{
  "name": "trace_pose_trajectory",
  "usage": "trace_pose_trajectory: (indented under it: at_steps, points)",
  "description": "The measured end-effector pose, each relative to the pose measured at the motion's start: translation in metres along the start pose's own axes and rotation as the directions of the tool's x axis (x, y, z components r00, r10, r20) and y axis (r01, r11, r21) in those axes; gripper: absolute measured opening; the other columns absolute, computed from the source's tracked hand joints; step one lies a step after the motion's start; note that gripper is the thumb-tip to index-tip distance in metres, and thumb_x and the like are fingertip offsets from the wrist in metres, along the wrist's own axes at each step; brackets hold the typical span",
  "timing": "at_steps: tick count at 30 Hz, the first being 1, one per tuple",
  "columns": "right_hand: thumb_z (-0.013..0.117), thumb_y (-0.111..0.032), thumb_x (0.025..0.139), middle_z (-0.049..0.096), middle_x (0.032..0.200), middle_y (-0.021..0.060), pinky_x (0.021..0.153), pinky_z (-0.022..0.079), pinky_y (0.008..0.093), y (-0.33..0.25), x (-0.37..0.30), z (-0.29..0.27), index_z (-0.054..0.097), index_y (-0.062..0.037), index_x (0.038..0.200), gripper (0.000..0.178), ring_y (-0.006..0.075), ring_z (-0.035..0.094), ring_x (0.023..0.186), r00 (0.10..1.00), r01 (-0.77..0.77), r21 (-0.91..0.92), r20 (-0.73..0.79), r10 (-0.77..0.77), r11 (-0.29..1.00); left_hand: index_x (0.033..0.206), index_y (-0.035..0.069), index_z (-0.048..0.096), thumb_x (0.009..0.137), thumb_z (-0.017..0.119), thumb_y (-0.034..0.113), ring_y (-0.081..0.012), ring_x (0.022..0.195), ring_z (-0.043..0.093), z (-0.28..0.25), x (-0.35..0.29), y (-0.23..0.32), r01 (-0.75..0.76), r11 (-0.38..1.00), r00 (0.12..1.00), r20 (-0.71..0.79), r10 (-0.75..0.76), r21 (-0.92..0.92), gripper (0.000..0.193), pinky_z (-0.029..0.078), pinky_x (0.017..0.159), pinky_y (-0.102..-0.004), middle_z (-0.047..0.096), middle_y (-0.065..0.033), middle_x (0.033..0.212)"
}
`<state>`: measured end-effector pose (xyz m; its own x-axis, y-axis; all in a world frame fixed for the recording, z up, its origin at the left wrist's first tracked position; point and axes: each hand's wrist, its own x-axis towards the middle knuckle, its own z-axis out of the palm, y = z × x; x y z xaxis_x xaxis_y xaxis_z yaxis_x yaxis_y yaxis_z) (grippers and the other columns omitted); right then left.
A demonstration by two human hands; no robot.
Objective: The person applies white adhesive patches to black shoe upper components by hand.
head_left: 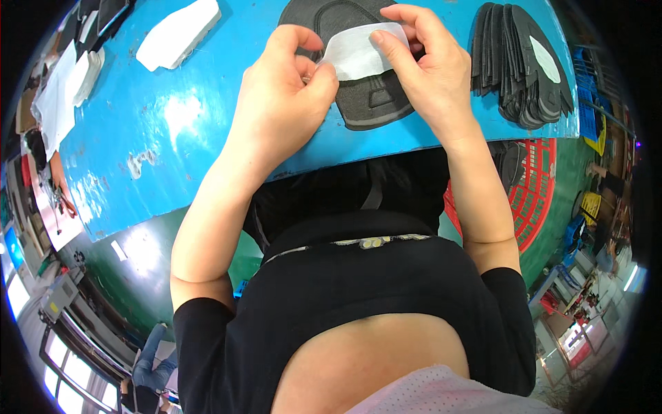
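Both my hands hold a small white sheet-like piece [355, 55] between them, over a dark grey shoe-shaped piece [372, 103] lying on the blue table. My left hand [293, 86] pinches the white piece's left end between thumb and fingers. At its right end, my right hand [427, 62] presses the thumb on top with the fingers behind. The white piece hides the middle of the dark piece, whose raised outline and rounded lower end still show. Whether the white piece touches it, I cannot tell.
A stack of dark grey shoe-shaped pieces [510, 62], one with a white patch, lies at the table's right. White cut pieces [178, 34] lie at the upper left, with another white pile [86, 76] by the left edge. A red slatted basket [538, 186] stands below the table's right side.
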<state>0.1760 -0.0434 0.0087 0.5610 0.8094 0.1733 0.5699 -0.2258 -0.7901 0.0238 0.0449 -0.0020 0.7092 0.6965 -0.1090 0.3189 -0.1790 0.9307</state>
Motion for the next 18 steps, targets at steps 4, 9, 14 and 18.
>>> trace_pose_trajectory:
  at_steps: [4,9,14,18]
  points:
    - [0.063,-0.018,0.082,0.061,0.091,0.0104,0.074,0.047,0.0321,0.019,0.0,0.006,0.054,-0.0035,0.111,0.033,0.0202,0.059,0.084,0.981,0.193,-0.232,0.038,-0.189,0.953,0.106,0.001,0.047,0.084,0.057,0.007,-0.0066,0.058,0.051,-0.001,0.003,0.003,0.003,0.993,1.0,0.012,-0.005,0.12,0.025,0.04,0.053,-0.0225,0.056,-0.0023,0.061]
    - [0.064,-0.007,0.078,0.059,0.083,0.0112,0.059,0.047,0.0312,0.025,0.004,0.01,0.06,-0.0023,0.099,0.022,0.0218,0.058,0.065,0.832,0.464,-0.327,-0.157,-0.532,0.823,0.108,0.001,0.049,0.079,0.058,0.011,-0.0301,0.06,0.063,-0.003,0.003,0.006,-0.075,0.926,0.994,-0.042,0.098,0.369,0.032,0.049,0.057,-0.0384,0.062,-0.0144,0.064]
    - [0.064,-0.001,0.075,0.06,0.098,0.0161,0.074,0.048,0.0342,0.02,0.0,-0.015,0.062,0.0004,0.1,0.026,0.03,0.06,0.085,0.788,0.523,-0.4,-0.11,-0.606,0.753,0.116,0.012,0.053,0.082,0.062,0.018,-0.0234,0.051,0.058,-0.004,-0.019,0.015,-0.385,0.654,0.871,0.024,0.49,0.651,0.036,0.046,0.047,-0.0335,0.058,-0.0083,0.059]
    - [0.057,-0.037,0.082,0.049,0.127,0.0161,0.1,0.033,0.0482,0.01,-0.015,-0.004,0.047,-0.0078,0.128,0.055,0.0321,0.043,0.121,0.805,0.593,-0.487,0.336,-0.49,0.641,0.113,0.018,0.06,0.084,0.06,0.032,-0.0199,0.047,0.058,-0.01,-0.011,0.0,-0.367,0.381,0.86,0.154,0.486,0.849,0.033,0.044,0.041,-0.0311,0.056,-0.0044,0.054]
